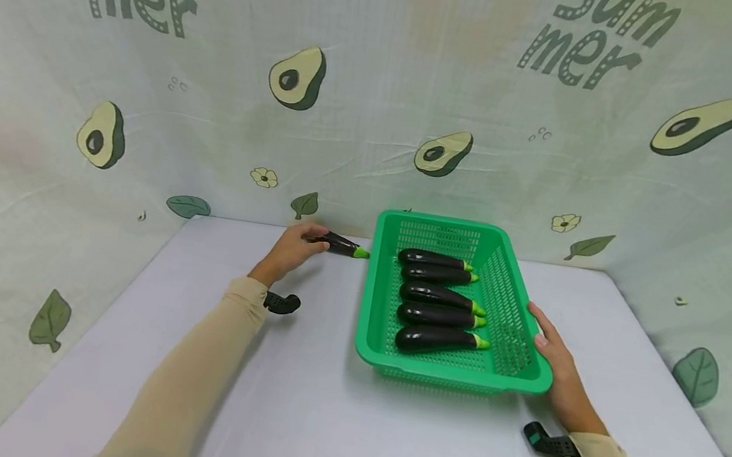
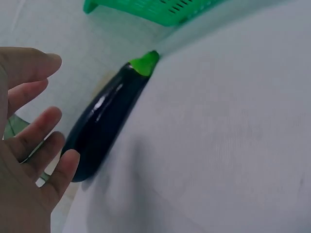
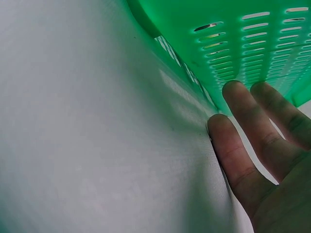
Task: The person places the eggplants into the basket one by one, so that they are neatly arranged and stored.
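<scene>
A dark eggplant (image 1: 341, 244) with a green stem end lies on the table, left of the green basket (image 1: 370, 299). My left hand (image 1: 293, 251) is at its blunt end. In the left wrist view the fingers (image 2: 43, 148) are spread and loosely bent beside the eggplant (image 2: 104, 119), not closed round it; whether a fingertip touches it I cannot tell. Several eggplants (image 1: 438, 317) lie in a column inside the basket, stems to the right. My right hand (image 1: 560, 369) rests at the basket's right rim, its fingers (image 3: 260, 128) nearly straight against the slotted wall (image 3: 233, 43).
The white table (image 1: 310, 424) ends at a hanging cloth (image 1: 371, 89) printed with avocados, leaves and lettering, which also rises on both sides. A black strap device (image 1: 281, 303) sits on the left wrist and another (image 1: 550, 443) on the right.
</scene>
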`<state>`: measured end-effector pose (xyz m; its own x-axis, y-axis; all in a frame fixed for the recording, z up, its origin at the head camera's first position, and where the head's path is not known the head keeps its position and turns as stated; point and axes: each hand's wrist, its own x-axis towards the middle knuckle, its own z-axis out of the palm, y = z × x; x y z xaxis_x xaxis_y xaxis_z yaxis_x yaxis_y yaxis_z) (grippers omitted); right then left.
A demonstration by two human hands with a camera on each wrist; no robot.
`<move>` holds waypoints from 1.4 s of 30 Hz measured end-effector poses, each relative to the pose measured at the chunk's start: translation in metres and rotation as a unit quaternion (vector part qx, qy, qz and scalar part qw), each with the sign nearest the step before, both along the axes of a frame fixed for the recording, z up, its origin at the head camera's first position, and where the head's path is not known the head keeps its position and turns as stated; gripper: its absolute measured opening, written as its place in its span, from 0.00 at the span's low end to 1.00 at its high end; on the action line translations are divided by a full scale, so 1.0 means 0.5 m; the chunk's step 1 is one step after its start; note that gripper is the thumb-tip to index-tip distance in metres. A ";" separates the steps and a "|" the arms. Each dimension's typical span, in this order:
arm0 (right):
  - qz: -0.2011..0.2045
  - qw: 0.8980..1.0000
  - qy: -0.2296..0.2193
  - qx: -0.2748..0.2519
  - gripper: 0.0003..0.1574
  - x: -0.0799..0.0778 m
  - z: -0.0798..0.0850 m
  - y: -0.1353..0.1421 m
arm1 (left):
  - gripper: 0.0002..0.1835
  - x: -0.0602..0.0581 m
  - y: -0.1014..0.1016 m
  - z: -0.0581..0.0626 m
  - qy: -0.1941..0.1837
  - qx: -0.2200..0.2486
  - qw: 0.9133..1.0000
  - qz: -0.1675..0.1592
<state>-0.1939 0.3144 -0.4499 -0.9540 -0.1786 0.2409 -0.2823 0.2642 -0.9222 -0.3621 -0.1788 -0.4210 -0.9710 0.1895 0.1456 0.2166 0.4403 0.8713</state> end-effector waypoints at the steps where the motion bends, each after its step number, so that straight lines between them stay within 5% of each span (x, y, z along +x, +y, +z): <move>1: -0.001 1.000 0.000 0.001 0.34 0.000 0.001 0.000 | 0.25 -0.004 0.000 0.000 0.006 -0.014 1.000 0.003; 6: -0.002 1.000 0.002 0.003 0.34 0.001 0.007 0.003 | 0.24 -0.018 0.002 0.003 0.040 -0.065 0.997 0.020; 12: -0.005 1.000 0.005 0.001 0.34 0.002 0.008 0.008 | 0.20 -0.036 0.008 0.000 0.035 -0.061 0.997 0.045; 27: -0.012 1.000 -0.011 0.013 0.34 0.003 -0.005 0.000 | 0.28 -0.066 0.013 -0.036 0.065 -0.159 0.983 0.067; 42: -0.012 1.000 -0.013 0.014 0.34 0.004 -0.002 -0.002 | 0.30 -0.073 0.016 -0.038 0.032 -0.209 0.975 0.072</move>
<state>-0.1921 0.3133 -0.4507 -0.9640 -0.1609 0.2117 -0.2517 0.2963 -0.9213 -0.3985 -0.1707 -0.4402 -0.9835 0.1084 0.1448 0.1741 0.7843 0.5955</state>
